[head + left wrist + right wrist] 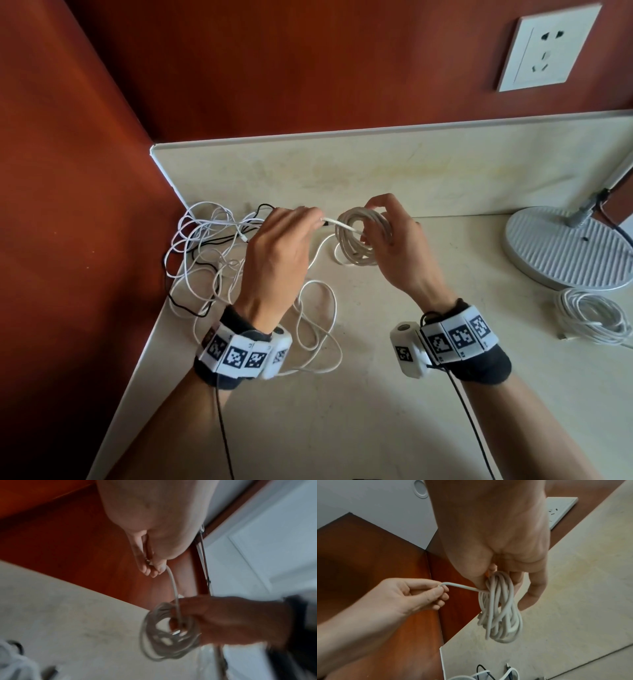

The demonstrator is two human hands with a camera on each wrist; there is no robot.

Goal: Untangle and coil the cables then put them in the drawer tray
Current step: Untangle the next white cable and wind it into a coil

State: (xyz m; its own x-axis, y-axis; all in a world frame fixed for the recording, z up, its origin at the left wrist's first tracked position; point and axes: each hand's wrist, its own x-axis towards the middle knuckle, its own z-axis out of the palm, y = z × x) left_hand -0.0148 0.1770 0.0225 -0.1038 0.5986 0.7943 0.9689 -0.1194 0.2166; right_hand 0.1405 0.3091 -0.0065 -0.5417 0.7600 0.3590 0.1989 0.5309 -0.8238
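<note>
My right hand [380,226] grips a coil of white cable [359,240] above the cream countertop [376,394]; in the right wrist view the coil [500,609] hangs from my thumb and fingers. My left hand [301,222] pinches the free end of that cable [339,224], which runs straight into the coil's middle [173,588]. A tangle of white and black cables [212,253] lies in the left corner behind my left hand, with loose white loops [318,329] trailing toward me. No drawer tray is in view.
A second coiled white cable [592,318] lies at the right, in front of a round grey lamp base [565,246]. A wall socket [548,48] sits on the red-brown wall. A low cream backsplash [376,168] borders the counter.
</note>
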